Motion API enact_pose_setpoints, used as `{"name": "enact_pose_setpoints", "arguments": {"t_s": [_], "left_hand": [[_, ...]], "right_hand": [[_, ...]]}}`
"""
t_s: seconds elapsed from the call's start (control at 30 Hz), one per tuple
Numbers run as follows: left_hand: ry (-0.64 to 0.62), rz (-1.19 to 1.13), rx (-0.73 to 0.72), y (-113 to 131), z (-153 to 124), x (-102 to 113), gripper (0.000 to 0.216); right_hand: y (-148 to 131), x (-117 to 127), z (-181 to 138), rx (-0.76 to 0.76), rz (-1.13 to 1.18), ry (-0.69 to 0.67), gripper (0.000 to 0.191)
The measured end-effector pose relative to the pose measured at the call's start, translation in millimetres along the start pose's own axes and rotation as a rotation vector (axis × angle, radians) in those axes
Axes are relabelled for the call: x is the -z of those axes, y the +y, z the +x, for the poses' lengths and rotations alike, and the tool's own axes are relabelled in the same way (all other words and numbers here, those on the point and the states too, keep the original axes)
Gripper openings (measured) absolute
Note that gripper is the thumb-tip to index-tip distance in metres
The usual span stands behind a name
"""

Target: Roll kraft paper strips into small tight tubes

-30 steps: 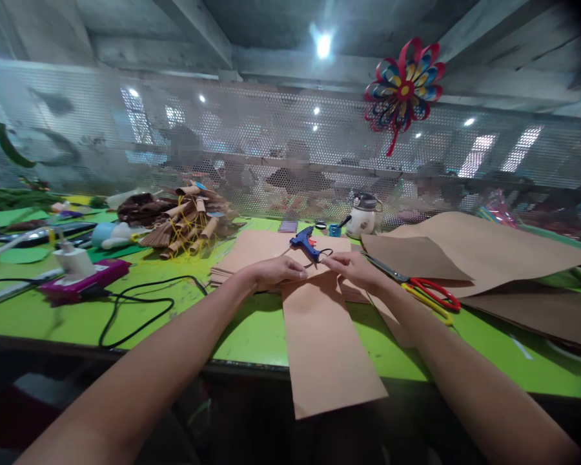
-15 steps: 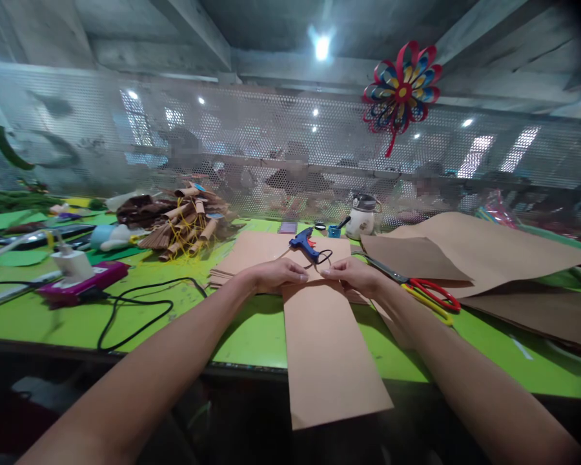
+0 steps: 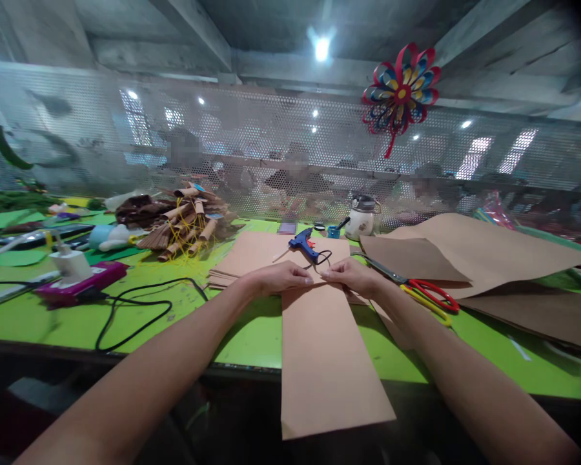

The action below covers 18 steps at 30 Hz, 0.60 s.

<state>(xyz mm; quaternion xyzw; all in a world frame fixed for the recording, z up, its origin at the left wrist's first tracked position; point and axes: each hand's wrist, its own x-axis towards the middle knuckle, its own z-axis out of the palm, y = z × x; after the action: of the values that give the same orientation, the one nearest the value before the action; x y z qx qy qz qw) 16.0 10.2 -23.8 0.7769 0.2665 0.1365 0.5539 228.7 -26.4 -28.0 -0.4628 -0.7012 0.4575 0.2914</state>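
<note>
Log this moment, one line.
left hand: pinching brown paper strip; right hand: pinching same strip; blue glue gun: on paper stack; scissors: beside right hand

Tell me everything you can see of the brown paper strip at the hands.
The brown paper strip is plain, matte and light brown, like stiff paper or thin card. Its far end is at the fingertips of the left hand and right hand, which partly hide it. The visible length looks fairly flat and runs toward the wearer, its near end jutting past the green table's front edge.
</note>
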Motion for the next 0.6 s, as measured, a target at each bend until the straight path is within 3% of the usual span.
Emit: {"name": "enact_pose_setpoints", "arguments": {"t_s": [0.27, 0.6], "left_hand": [[0.101, 0.162, -0.015, 8.8, -1.4, -4.9, 0.041], [0.040, 0.263, -0.126, 4.4, 0.7, -4.0, 0.043]], "right_hand": [[-4.0, 4.8, -3.5, 0.129, -0.196, -0.073, 0.042], [-8.9, 9.4, -7.2, 0.180, -0.304, -0.113, 0.047]]}}
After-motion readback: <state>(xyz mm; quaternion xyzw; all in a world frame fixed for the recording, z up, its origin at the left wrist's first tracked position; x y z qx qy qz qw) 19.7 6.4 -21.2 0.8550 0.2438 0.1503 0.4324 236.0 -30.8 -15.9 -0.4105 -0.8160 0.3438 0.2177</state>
